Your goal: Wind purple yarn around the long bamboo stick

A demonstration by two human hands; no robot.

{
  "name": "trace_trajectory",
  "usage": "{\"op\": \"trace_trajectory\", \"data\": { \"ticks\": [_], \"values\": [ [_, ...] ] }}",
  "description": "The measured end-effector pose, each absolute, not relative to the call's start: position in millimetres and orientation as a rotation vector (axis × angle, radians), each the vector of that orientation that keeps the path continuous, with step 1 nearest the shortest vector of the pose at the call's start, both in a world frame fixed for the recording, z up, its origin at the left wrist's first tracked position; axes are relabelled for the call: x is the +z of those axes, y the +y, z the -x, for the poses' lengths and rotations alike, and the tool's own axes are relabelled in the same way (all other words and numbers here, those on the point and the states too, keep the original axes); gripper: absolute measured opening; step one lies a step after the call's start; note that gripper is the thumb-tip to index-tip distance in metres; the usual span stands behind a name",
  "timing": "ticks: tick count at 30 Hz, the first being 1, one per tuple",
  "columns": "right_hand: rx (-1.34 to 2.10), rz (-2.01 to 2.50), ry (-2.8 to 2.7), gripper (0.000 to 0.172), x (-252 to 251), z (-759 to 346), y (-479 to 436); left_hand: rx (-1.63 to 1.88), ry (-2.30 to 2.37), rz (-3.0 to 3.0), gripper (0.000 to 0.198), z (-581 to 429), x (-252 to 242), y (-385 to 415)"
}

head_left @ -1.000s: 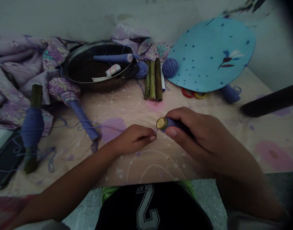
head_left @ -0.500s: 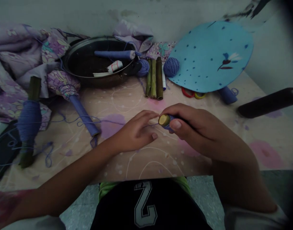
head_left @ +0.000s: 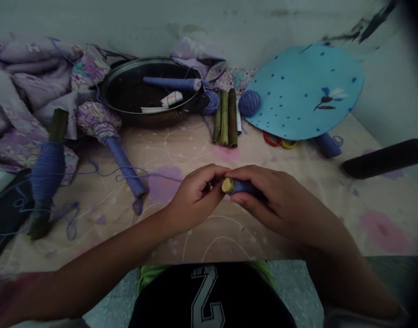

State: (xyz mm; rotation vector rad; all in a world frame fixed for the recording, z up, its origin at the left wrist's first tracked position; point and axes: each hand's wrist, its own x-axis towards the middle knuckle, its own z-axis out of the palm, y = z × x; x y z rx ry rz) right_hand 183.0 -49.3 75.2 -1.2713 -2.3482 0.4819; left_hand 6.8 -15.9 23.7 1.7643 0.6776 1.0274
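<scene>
My right hand (head_left: 273, 196) is wrapped around a stick (head_left: 243, 187) bound in blue-purple yarn. Its pale, cut round end points left, and the far part is hidden in my palm. Against that end, my left hand (head_left: 198, 196) is closed in a pinch, its fingertips meeting those of my right hand. A strand of yarn (head_left: 164, 176) crosses the table from the left and disappears under my left hand. At the far left lies a green stick wound thickly with yarn (head_left: 48, 171). Between it and my hands rests a blue-wrapped rod with a floral cloth head (head_left: 125, 166).
A dark pan (head_left: 150, 116) holding a blue rod stands at the back. Bare green stalks (head_left: 224, 119) and a yarn ball (head_left: 250, 103) sit beside a blue fan-like panel (head_left: 304, 93). A dark tube (head_left: 383, 159) is at right, a phone-like slab (head_left: 7, 218) at left.
My left hand has gone from spread fingers to a pinch at the stick's end. My right hand has tilted the stick, so more of its wrapped side shows. The camera view has shifted slightly.
</scene>
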Motion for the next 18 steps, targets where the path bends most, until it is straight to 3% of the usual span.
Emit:
{"op": "trace_trajectory", "data": {
  "ticks": [5, 12, 18],
  "values": [
    [0.233, 1.399, -2.265, 0.031, 64.8, -185.4, -50.8, 1.261, 0.766, -2.001, 0.007, -4.5, 19.0, -17.3],
    [0.147, 1.283, -2.247, 0.03, 61.6, -182.1, -54.0, 1.332, 0.694, -2.484, 0.002, 0.0, 18.6, -15.9],
    [0.106, 1.45, -2.286, 0.034, 57.5, -182.2, -50.2, 1.42, 0.698, -2.788, 0.013, 4.3, 8.5, -10.9]
  ]
}}
